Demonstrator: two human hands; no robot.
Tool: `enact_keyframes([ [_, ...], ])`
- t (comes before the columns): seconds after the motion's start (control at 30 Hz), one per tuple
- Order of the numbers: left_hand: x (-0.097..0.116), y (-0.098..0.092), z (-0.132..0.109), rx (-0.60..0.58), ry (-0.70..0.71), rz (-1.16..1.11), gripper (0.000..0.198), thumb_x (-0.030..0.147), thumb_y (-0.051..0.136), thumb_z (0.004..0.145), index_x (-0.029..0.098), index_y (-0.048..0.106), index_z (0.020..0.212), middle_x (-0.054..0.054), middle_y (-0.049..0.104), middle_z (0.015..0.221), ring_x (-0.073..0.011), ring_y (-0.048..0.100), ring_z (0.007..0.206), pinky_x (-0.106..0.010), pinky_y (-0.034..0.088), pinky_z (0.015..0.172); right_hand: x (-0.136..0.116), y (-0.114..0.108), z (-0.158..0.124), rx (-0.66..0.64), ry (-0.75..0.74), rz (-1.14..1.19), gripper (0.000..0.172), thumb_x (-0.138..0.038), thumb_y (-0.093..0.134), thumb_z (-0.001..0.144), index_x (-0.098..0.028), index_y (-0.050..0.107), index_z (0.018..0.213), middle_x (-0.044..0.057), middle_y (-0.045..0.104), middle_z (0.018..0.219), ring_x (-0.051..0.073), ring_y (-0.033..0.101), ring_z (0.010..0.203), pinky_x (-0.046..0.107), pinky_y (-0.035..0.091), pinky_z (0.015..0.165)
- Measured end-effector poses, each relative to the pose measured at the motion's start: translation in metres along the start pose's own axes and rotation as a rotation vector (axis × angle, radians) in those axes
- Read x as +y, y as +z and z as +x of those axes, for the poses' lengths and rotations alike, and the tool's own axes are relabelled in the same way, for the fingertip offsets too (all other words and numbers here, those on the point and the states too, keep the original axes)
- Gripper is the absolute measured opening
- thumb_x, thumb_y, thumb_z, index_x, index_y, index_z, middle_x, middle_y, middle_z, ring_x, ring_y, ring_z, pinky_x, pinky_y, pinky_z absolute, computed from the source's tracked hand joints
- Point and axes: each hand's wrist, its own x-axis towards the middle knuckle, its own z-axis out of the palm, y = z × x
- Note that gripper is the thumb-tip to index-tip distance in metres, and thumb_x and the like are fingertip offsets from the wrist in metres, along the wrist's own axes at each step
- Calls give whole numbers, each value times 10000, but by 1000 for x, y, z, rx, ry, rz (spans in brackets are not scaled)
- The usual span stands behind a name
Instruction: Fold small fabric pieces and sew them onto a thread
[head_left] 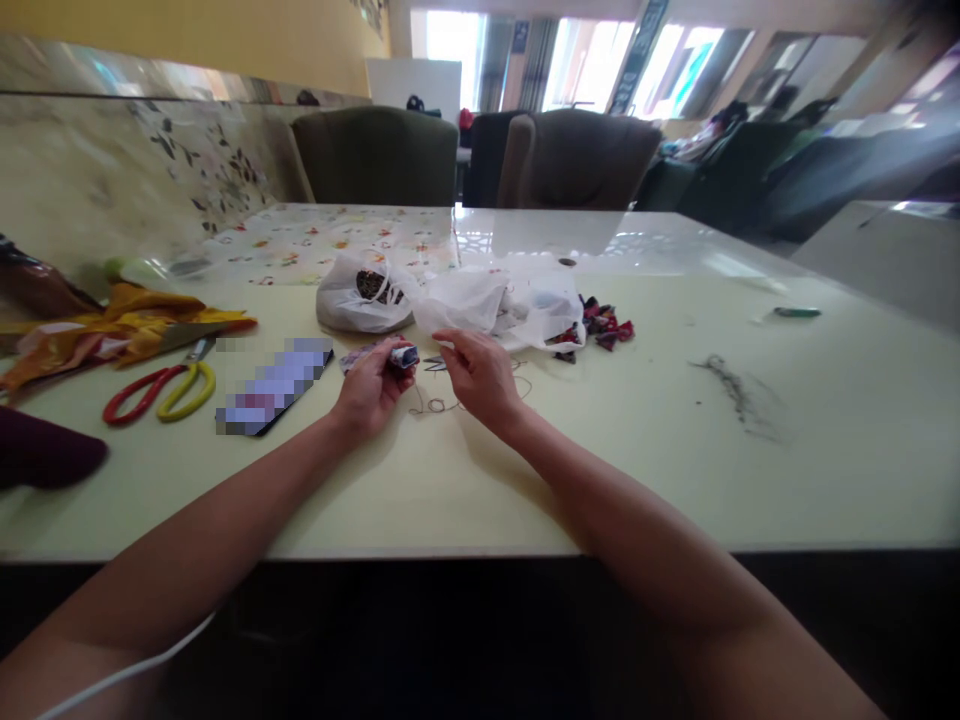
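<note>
We are holding a small cloth (406,357) in our left hand (369,392), and its fingers are gripping firmly around it, above the surface (637,450). The folded end of the cloth is pointing toward our right hand (486,378). This right hand is hovering just beside, with its fingers bending toward the cloth, and between the two hands a gap is showing. We are not managing to tell if the right fingers are pinching something. Under and between the hands, a thread (431,407) is lying in loose loops, and some blades (435,364) are showing in part behind the right hand.

Beyond the hands, two white bags are resting side by side. The left bag (341,300) is holding something dark, and beside the right bag (480,300) some dark and red scraps (611,325) are lying. On our left side we are having a phone (281,385) near the left hand, then scissors (133,397) with one red and one yellow handle, and a yellow cloth (139,310) behind them. Far to the right, a tangle (731,385) of dark threads is lying, and a green object (797,312) is resting beyond it.
</note>
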Motion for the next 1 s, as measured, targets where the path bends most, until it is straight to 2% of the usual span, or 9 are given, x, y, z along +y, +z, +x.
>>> enact_keyframes([
  [0.13,1,-5,7,75,11,-8,192,223,532,1000,104,668,935,-72,699,754,-110,630,570,-179,448,473,22,-10,13,95,170,-14,205,-206,574,932,-151,766,976,97,702,956,215,632,922,336,475,890],
  [0.23,1,-5,8,47,44,-2,219,224,517,1011,97,668,917,-77,697,744,-117,641,571,-180,444,466,23,-16,20,73,393,255,172,-216,570,947,-141,723,923,70,687,869,181,637,856,313,502,839],
  [0.3,1,-2,6,3,62,8,239,203,486,1021,97,671,912,-66,693,737,-112,636,567,-183,464,483,9,-13,19,-92,524,618,190,-292,580,973,-157,693,1042,53,694,904,154,649,804,277,523,728],
  [0.37,5,2,6,-22,82,-5,257,180,464,1025,106,669,888,-49,680,718,-106,627,566,-188,492,513,-12,-8,14,-338,584,936,313,-378,638,962,-200,642,1220,38,708,974,130,646,730,242,502,602],
  [0.43,13,5,8,1,90,-48,296,184,449,1033,123,651,825,-36,655,677,-102,605,550,-193,504,524,-30,-7,4,-488,637,1022,361,-397,698,930,-205,641,1230,11,696,845,80,532,539,199,373,460],
  [0.5,27,7,13,82,71,-107,336,205,449,1042,142,616,758,-26,630,637,-90,566,522,-182,489,506,-40,-18,-6,-504,705,966,231,-338,727,906,-156,691,1043,-44,570,613,36,332,421,184,210,399],
  [0.6,57,3,17,198,111,-198,285,89,463,1008,162,572,756,11,604,611,-71,537,533,-155,480,506,-35,-57,-22,-450,752,858,179,-265,733,871,-124,673,779,-90,383,498,21,221,423,180,141,402],
  [0.77,96,-12,4,220,157,-219,309,117,393,1055,162,520,777,24,585,612,-57,516,603,-119,472,536,-4,-144,-49,-228,715,687,186,-279,796,797,-124,701,755,-50,448,562,49,367,492,195,262,441],
  [1.0,101,-36,-15,318,142,-231,330,158,334,1089,173,500,804,27,587,624,-64,519,635,-126,482,563,23,-230,-70,-36,792,534,179,-279,829,743,-135,724,739,-11,507,591,68,431,517,231,318,472],
])
